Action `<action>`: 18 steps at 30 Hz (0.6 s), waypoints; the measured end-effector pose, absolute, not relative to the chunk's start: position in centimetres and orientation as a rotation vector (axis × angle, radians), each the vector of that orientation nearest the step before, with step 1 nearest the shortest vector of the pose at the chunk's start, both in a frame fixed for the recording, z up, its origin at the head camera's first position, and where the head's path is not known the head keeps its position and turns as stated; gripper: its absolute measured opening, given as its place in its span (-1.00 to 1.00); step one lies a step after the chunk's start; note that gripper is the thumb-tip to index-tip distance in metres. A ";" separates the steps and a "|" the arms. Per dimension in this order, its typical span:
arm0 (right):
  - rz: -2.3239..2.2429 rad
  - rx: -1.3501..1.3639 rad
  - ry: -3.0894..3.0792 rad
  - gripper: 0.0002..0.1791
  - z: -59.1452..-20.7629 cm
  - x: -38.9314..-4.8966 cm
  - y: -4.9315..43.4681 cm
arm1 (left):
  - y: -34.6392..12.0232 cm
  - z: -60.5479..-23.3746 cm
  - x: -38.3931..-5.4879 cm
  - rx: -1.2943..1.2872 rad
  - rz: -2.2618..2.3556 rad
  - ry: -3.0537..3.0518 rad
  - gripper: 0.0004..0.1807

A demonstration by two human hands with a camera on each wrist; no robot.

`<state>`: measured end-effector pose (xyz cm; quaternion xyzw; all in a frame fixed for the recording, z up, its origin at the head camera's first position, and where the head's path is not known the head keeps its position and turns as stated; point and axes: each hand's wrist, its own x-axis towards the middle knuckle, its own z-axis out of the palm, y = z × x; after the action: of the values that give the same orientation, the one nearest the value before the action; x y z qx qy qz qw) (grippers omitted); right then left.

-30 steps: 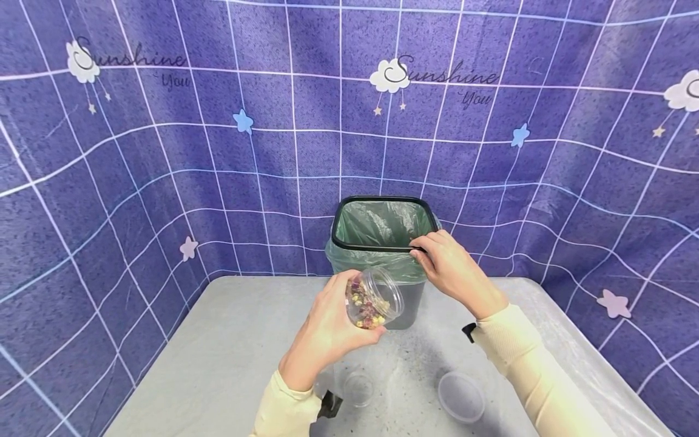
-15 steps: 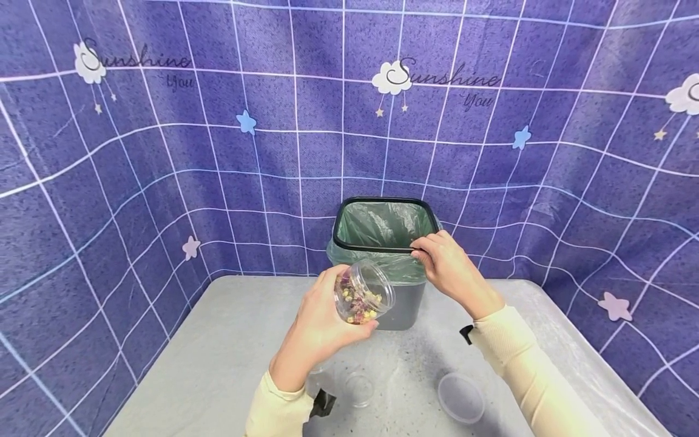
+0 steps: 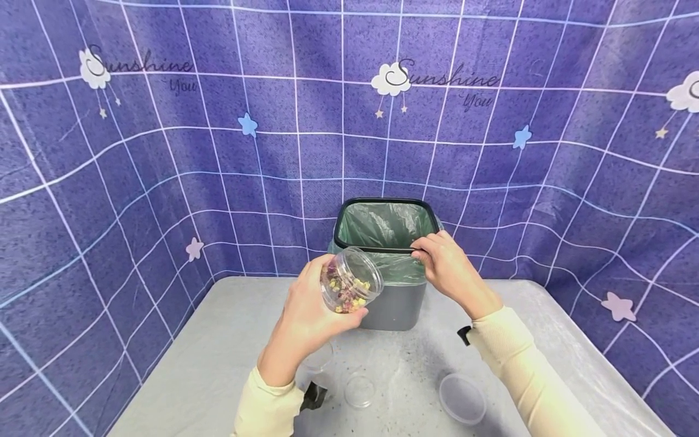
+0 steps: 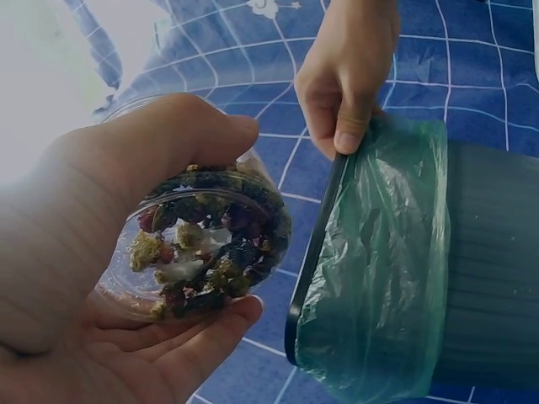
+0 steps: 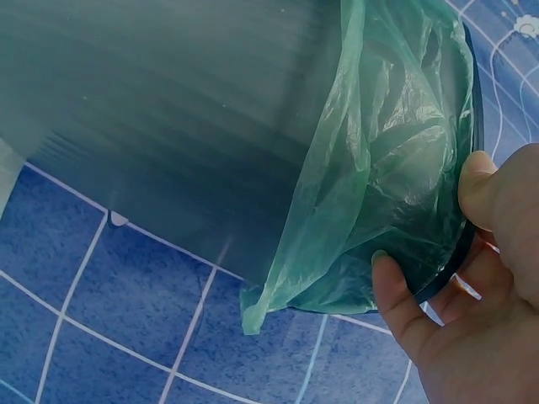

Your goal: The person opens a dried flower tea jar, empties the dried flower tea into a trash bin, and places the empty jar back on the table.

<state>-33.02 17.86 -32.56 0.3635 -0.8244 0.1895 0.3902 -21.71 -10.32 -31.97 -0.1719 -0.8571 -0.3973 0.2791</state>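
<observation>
My left hand (image 3: pixel 303 306) grips a clear plastic jar (image 3: pixel 354 267), tilted with its uncovered mouth toward the right. Dried flowers (image 4: pixel 194 240), yellowish and dark red, lie inside it. The jar is held in front of a grey trash bin (image 3: pixel 395 306) and, in the left wrist view, apart from it. A green bag (image 5: pixel 413 126) lines the bin and folds over its outside. At the bin's front right corner, my right hand (image 3: pixel 450 267) pinches the black rim (image 3: pixel 377 249), with the thumb on one side and fingers on the other.
A frosted round lid (image 3: pixel 462 399) lies on the grey tabletop (image 3: pixel 235 340) at the front right. Clear round plastic pieces (image 3: pixel 359 390) lie near the left forearm. Small dark specks dot the table before the bin. A purple grid-patterned curtain (image 3: pixel 295 152) stands behind.
My left hand has moved left and slightly up with the jar, uncovering more of the bin's front. The right hand stays on the rim.
</observation>
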 end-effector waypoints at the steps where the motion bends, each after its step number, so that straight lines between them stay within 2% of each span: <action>1: 0.483 0.924 -2.093 -0.93 -32.6 -33.1 17.9 | -10.4 -31.8 -21.7 -0.456 -1.059 -2.296 0.04; 18: 0.523 0.930 -2.099 -0.95 -32.5 -33.0 17.7 | -11.2 -29.0 -23.3 -0.477 -0.965 -2.247 0.02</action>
<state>-32.96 17.72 -32.49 0.3647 -0.8234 0.2051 0.3833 -23.34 -11.20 -28.95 -0.1814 -0.8547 -0.3672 0.3191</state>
